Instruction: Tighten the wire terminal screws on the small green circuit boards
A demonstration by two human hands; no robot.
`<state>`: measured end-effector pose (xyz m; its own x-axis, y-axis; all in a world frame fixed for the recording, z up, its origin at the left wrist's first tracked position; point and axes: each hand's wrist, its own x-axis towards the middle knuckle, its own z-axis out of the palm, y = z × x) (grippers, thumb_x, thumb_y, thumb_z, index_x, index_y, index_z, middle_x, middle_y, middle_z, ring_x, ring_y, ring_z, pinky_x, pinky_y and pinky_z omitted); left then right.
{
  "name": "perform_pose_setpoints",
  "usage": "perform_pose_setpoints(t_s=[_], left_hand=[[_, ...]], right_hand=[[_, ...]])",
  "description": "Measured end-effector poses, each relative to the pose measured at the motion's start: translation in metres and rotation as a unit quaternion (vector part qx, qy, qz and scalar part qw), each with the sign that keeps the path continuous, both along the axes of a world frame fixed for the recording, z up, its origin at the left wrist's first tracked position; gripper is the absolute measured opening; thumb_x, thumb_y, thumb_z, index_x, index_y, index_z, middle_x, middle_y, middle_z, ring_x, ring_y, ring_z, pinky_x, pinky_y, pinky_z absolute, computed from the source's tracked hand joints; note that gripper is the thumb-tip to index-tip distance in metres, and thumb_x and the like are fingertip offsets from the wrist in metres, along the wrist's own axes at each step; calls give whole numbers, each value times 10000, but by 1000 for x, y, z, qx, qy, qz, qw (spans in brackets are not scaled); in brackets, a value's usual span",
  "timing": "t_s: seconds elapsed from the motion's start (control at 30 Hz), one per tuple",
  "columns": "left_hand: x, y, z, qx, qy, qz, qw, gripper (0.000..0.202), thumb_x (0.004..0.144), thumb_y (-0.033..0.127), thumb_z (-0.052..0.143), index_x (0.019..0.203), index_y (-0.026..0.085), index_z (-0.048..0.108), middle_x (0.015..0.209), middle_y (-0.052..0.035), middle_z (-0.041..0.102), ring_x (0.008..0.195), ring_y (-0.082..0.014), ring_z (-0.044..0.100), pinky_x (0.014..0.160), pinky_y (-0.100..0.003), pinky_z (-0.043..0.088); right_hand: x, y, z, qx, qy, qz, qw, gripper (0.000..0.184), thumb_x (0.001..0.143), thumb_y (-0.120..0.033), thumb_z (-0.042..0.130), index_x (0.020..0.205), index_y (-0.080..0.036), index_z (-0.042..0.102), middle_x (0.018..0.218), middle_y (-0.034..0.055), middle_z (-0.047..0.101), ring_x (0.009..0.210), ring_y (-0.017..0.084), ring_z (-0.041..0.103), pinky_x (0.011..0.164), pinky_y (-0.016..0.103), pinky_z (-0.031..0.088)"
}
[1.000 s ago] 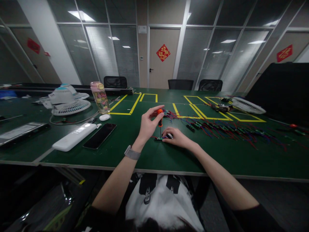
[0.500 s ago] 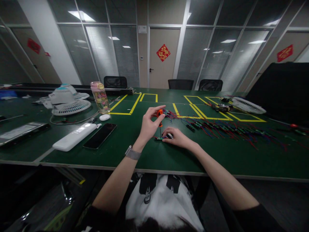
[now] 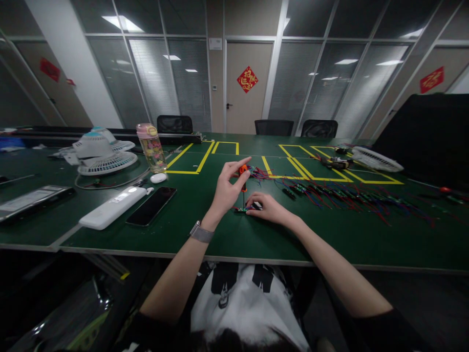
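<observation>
My left hand pinches the orange handle of a small screwdriver between thumb and fingers and holds it upright, its tip down on a small green circuit board. My right hand lies on the green table with its fingers pressed on that board. A grey watch sits on my left wrist. Beyond the hands lies a row of several small boards with red and blue wires.
Left of the hands lie a black phone, a white power bank, a white mouse, a pink-lidded bottle and a white fan. Another fan grille lies at the far right. Yellow tape marks boxes on the table. Black chairs stand behind.
My left fingers have shifted round the screwdriver handle, which now shows less between them. The right hand and the board have stayed put.
</observation>
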<state>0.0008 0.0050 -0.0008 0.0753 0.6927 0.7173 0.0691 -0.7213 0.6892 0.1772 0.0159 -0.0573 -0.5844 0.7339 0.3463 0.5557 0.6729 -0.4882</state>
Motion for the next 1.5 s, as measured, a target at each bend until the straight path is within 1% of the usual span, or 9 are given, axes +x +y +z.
perform_pose_setpoints(t_s=[0.13,0.33,0.5,0.7,0.87,1.03,1.23,1.4,1.5], left_hand=[[0,1,-1,-36,-26,-61,997,365,925,217,485,1275,244,588,1139,-63,656,978,-149,629,868,-291,497],[-1,2,0,2,-5,24,1000,320,854,245,616,1171,229,659,1062,-57,638,944,-145,602,836,-264,486],[0,1,1,-34,-19,-53,998,374,925,198,473,1280,240,579,1122,-65,653,958,-142,621,854,-285,486],[0,2,-2,25,12,72,997,308,864,275,610,1167,249,662,1035,-53,605,895,-145,577,839,-285,474],[0,3,-3,-14,-13,-18,1000,381,934,206,460,1294,275,565,1118,-58,633,925,-139,610,866,-300,474],[0,2,-3,30,18,79,996,322,845,251,634,1167,254,659,998,-43,617,899,-145,576,828,-278,472],[1,4,-3,-24,-19,-19,999,388,925,213,475,1301,261,559,1127,-61,646,914,-134,621,840,-287,490],[0,2,-3,31,13,73,997,329,840,265,645,1169,256,657,1017,-45,626,897,-143,586,824,-279,484],[0,1,-1,16,11,36,999,327,908,237,534,1220,266,628,1113,-60,608,981,-145,586,854,-279,476]], right_hand=[[0,0,-1,5,-6,-2,1000,75,787,-224,706,812,-156,683,950,80,671,910,206,628,862,340,475],[0,0,-1,0,0,-3,1000,79,785,-225,711,812,-155,684,943,78,668,909,202,626,872,341,475],[0,0,-1,2,4,-2,1000,71,781,-227,713,806,-166,687,940,71,669,908,201,624,874,343,474],[0,0,0,2,3,-1,1000,79,785,-233,708,810,-162,686,943,79,669,907,207,626,869,349,476],[0,0,-1,3,3,0,1000,83,786,-235,707,817,-161,688,948,79,671,905,204,623,866,349,474],[0,1,-2,1,3,-2,1000,80,785,-227,709,813,-156,684,949,81,672,906,206,625,865,349,472],[0,0,-1,5,3,0,1000,69,781,-223,711,804,-164,683,942,75,674,903,203,629,861,342,474],[0,-1,0,1,4,-3,1000,72,782,-225,711,806,-164,682,952,78,675,903,205,629,864,348,475],[0,-1,0,1,2,-1,1000,71,786,-226,707,811,-165,682,949,78,674,903,206,632,863,344,476]])
